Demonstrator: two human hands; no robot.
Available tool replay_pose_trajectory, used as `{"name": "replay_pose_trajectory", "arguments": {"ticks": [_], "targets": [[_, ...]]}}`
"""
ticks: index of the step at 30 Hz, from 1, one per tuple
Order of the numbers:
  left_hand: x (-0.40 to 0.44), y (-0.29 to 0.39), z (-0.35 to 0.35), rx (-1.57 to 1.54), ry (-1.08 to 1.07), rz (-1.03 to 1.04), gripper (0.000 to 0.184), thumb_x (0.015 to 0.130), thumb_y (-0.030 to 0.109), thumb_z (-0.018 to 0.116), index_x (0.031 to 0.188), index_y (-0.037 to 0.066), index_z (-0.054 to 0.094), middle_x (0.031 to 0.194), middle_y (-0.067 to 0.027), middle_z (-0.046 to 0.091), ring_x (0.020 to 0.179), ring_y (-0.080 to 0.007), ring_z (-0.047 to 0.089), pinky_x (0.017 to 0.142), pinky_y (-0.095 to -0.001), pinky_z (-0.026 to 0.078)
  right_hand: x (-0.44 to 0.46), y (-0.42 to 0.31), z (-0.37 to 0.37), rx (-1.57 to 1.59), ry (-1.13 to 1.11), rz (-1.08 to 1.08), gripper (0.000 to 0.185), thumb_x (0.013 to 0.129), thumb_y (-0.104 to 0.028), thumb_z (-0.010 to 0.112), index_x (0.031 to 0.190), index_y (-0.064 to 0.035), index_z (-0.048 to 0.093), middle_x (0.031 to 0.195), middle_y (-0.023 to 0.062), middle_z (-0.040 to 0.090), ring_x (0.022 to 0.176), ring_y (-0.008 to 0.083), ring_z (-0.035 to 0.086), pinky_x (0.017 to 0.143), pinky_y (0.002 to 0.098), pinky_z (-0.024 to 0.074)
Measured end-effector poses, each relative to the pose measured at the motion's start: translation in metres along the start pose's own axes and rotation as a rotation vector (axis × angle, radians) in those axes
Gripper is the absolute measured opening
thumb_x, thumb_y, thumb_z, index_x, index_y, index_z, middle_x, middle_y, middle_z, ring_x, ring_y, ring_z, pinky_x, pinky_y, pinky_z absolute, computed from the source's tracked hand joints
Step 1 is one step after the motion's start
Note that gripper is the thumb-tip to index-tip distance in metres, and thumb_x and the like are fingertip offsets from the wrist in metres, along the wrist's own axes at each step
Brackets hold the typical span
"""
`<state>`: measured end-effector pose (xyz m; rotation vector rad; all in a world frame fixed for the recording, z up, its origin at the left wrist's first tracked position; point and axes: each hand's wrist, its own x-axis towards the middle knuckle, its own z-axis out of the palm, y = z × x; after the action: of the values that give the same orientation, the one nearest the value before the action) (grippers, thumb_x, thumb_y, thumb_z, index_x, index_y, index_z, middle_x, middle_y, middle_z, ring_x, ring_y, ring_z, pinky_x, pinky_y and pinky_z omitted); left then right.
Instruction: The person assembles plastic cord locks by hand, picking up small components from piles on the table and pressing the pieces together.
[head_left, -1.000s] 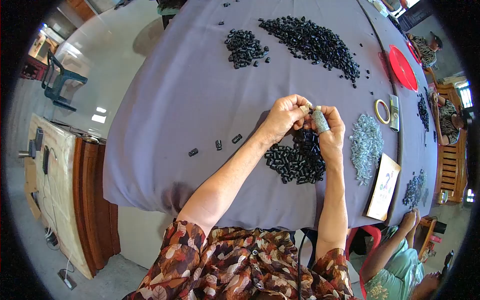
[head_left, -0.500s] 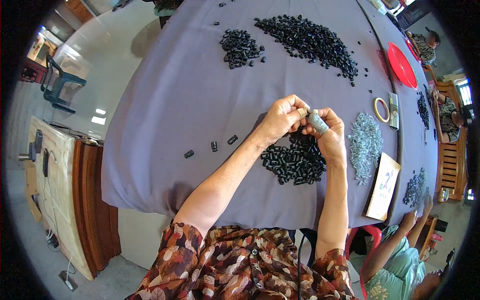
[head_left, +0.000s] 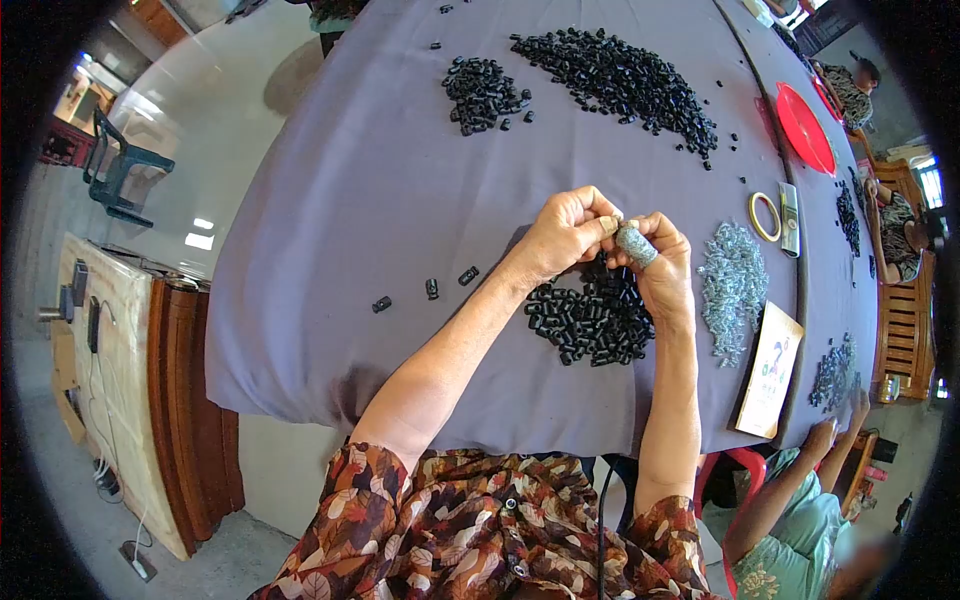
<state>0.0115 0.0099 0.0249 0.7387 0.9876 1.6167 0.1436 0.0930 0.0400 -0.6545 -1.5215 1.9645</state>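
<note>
My left hand and my right hand meet above the table, fingertips pinched together. Whatever they hold between them is too small and covered to name. A grey speckled wrap covers one finger of my right hand. Just below the hands lies a pile of small black cylindrical pieces, partly hidden by my right hand. Left of my left forearm, three similar pieces with side holes lie apart, one of them a black cylinder. A heap of small shiny, clear-silvery pieces sits right of my right hand.
A grey cloth covers the table. Farther back are a small black heap and a larger one. On the right are a tape roll, a booklet and a red basin. A co-worker's hand is at the lower right.
Both hands stay pinched together in nearly the same place, with only slight finger movement. The whole view has shifted a little.
</note>
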Motion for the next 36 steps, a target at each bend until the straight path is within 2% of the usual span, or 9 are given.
{"name": "replay_pose_trajectory", "arguments": {"ticks": [7, 13, 19, 21, 23, 28, 36], "targets": [[-0.002, 0.001, 0.008, 0.176, 0.033, 0.098, 0.002, 0.086, 0.004, 0.054, 0.085, 0.003, 0.055, 0.067, -0.0004, 0.055, 0.053, -0.001, 0.045, 0.043, -0.0155, 0.034, 0.0, -0.003, -0.003, -0.084, 0.004, -0.02, 0.01, 0.078, 0.007, 0.055, 0.074, -0.0022, 0.052, 0.071, 0.0073, 0.059, 0.059, 0.0108, 0.056, 0.053, 0.0235, 0.048], [0.0, -0.007, 0.012, 0.199, 0.048, 0.208, 0.002, 0.086, 0.003, 0.054, 0.084, 0.003, 0.055, 0.067, -0.0001, 0.056, 0.055, -0.0013, 0.046, 0.044, -0.0152, 0.034, -0.001, -0.002, -0.005, -0.082, -0.013, -0.024, 0.01, 0.078, 0.005, 0.057, 0.074, -0.0027, 0.052, 0.072, 0.0066, 0.059, 0.057, 0.0107, 0.055, 0.051, 0.0237, 0.0475], [-0.004, 0.003, 0.004, 0.008, -0.058, -0.02, 0.002, 0.086, 0.005, 0.054, 0.086, 0.003, 0.054, 0.068, -0.0018, 0.055, 0.054, -0.0019, 0.044, 0.044, -0.0158, 0.034, 0.002, 0.0, -0.008, 0.032, -0.056, -0.011, 0.011, 0.078, 0.0, 0.062, 0.076, -0.0034, 0.052, 0.074, 0.0053, 0.059, 0.062, 0.0116, 0.058, 0.054, 0.0237, 0.0495], [-0.002, 0.002, 0.004, 0.021, -0.065, -0.011, 0.005, 0.086, 0.006, 0.054, 0.09, 0.004, 0.052, 0.069, -0.0026, 0.055, 0.053, -0.0021, 0.043, 0.043, -0.0158, 0.033, 0.001, -0.002, -0.005, 0.009, -0.047, -0.004, 0.012, 0.078, -0.002, 0.063, 0.075, -0.0036, 0.051, 0.075, 0.0051, 0.059, 0.065, 0.0118, 0.058, 0.056, 0.0236, 0.0502], [-0.001, 0.002, 0.004, 0.024, -0.056, 0.001, 0.01, 0.086, 0.007, 0.055, 0.094, 0.004, 0.05, 0.07, -0.0031, 0.055, 0.052, -0.0023, 0.042, 0.043, -0.0157, 0.033, -0.001, -0.005, -0.005, -0.08, -0.068, -0.024, 0.011, 0.079, -0.003, 0.063, 0.088, -0.0008, 0.057, 0.077, 0.0035, 0.059, 0.07, 0.0119, 0.06, 0.059, 0.024, 0.0509], [-0.002, 0.003, -0.002, -0.014, -0.063, -0.018, 0.018, 0.087, 0.01, 0.055, 0.1, 0.006, 0.044, 0.071, -0.003, 0.055, 0.053, -0.0025, 0.043, 0.043, -0.0162, 0.034, -0.007, -0.014, 0.004, -0.257, -0.127, -0.025, 0.027, 0.079, -0.002, 0.062, 0.106, 0.002, 0.058, 0.077, 0.0018, 0.059, 0.072, 0.0107, 0.059, 0.062, 0.0241, 0.0509], [0.0, 0.0, -0.001, -0.001, -0.01, 0.004, 0.016, 0.088, 0.017, 0.055, 0.096, 0.006, 0.047, 0.071, 0.0005, 0.053, 0.054, -0.0032, 0.047, 0.046, -0.0169, 0.037, -0.008, -0.012, 0.009, -0.498, -0.012, -0.105, 0.02, 0.081, 0.0, 0.054, 0.1, 0.0018, 0.058, 0.077, 0.0039, 0.06, 0.072, 0.0114, 0.058, 0.065, 0.0244, 0.0485]]}}
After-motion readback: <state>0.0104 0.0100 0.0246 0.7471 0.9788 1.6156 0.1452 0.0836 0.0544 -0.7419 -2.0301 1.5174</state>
